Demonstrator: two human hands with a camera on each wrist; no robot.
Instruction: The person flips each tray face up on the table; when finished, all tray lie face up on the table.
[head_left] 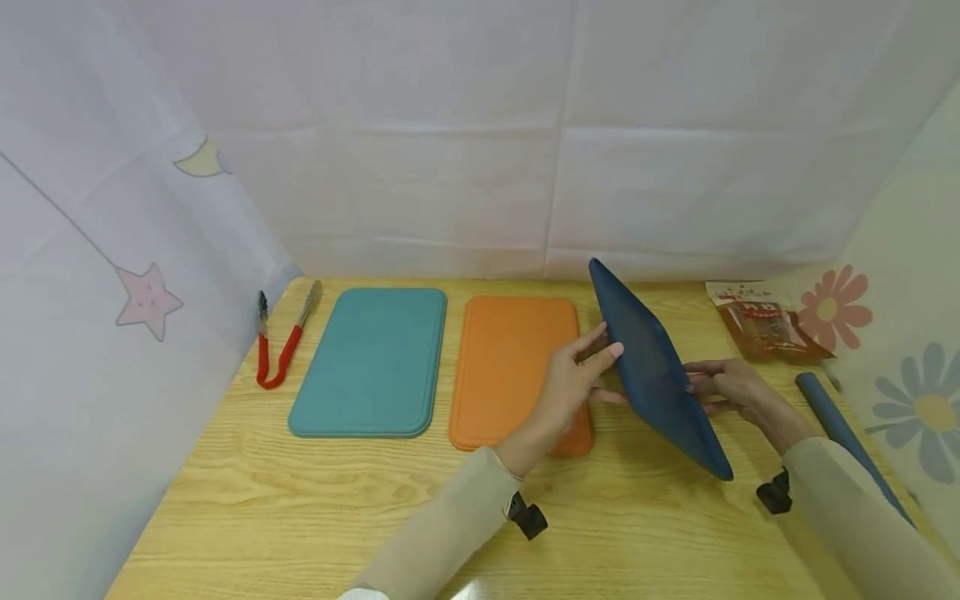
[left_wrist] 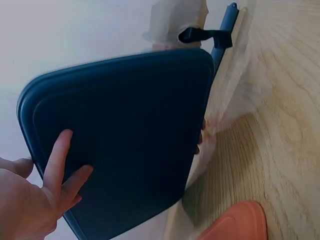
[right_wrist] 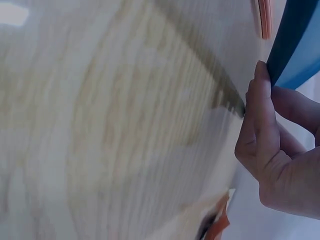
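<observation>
Both hands hold a dark blue cutting board [head_left: 651,371] tilted steeply above the right half of the table. My left hand [head_left: 562,387] grips its left edge, thumb on one face and fingers on the other; in the left wrist view two fingers of that hand [left_wrist: 40,197] lie against the grooved face. At the opposite edge, my right hand [head_left: 733,390] pinches the board between thumb and fingers, as the right wrist view also shows [right_wrist: 275,145]. An orange cutting board [head_left: 510,358] lies flat beneath and beside the left hand, partly covered by it.
A teal cutting board [head_left: 371,362] lies left of the orange one. Red-handled tongs [head_left: 281,358] lie at the table's far left. At the back right is a brown food packet [head_left: 768,323], with a long blue bar [head_left: 847,437] along the right edge. Cloth walls surround the table.
</observation>
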